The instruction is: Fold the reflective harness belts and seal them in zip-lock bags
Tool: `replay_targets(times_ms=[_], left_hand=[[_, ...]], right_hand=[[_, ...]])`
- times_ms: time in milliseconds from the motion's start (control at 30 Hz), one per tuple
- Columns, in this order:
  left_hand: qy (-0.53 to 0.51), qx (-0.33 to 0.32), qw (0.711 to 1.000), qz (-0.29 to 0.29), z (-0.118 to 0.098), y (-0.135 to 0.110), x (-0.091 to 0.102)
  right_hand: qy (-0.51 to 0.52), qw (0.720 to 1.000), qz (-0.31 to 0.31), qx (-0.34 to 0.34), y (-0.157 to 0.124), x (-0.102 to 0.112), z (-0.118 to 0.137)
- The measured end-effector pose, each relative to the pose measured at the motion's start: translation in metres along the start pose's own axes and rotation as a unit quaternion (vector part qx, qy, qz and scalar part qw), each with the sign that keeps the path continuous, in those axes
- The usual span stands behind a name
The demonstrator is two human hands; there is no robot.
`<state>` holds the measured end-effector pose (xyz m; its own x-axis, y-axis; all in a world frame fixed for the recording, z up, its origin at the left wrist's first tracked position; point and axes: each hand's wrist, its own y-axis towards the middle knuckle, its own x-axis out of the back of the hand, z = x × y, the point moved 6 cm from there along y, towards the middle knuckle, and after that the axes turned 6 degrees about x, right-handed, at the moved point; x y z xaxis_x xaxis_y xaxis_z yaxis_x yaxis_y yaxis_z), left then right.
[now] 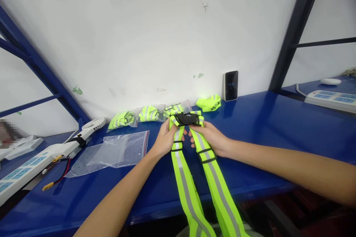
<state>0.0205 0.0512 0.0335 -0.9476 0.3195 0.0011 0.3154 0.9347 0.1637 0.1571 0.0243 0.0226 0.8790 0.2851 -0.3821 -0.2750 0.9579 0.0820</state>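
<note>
My left hand [166,139] and my right hand [207,137] grip a neon yellow reflective safety harness [214,177] on either side of its black plastic buckle [186,119]. Two long straps with grey reflective stripes and small black elastic bands hang from my hands over the table's front edge. Their lower ends run out of the picture. Behind the buckle lie several folded neon yellow reflective pieces, two in clear bags [121,120] and one loose [208,103]. An open clear zip bag [116,153] lies left of my left hand.
The blue table [258,133] runs along a white wall, with dark blue metal frame posts at both sides. On the left are a power strip [25,172], a white handheld fan [94,124] and a red-and-black wired connector [57,177]. A black-faced device [230,86] leans on the wall, and another power strip [330,100] sits at right.
</note>
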Motion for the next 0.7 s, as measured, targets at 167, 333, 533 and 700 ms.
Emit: replay_targets(times_ms=[167, 333, 533, 700], left_hand=[[0.037, -0.024, 0.999, -0.017, -0.004, -0.001, -0.003], [0.006, 0.007, 0.999, -0.048, 0.001, 0.002, -0.009], [-0.042, 0.01, 0.999, -0.024, 0.006, 0.002, -0.015], [-0.049, 0.0, 0.999, -0.022, 0.005, 0.003, -0.011]], right_hand=[[-0.062, 0.996, -0.035, 0.059, -0.001, -0.002, 0.005], [-0.091, 0.987, -0.076, 0.111, 0.005, -0.002, 0.004], [-0.05, 0.99, -0.065, 0.115, 0.007, -0.004, -0.001], [-0.023, 0.99, -0.048, 0.129, 0.005, -0.007, 0.003]])
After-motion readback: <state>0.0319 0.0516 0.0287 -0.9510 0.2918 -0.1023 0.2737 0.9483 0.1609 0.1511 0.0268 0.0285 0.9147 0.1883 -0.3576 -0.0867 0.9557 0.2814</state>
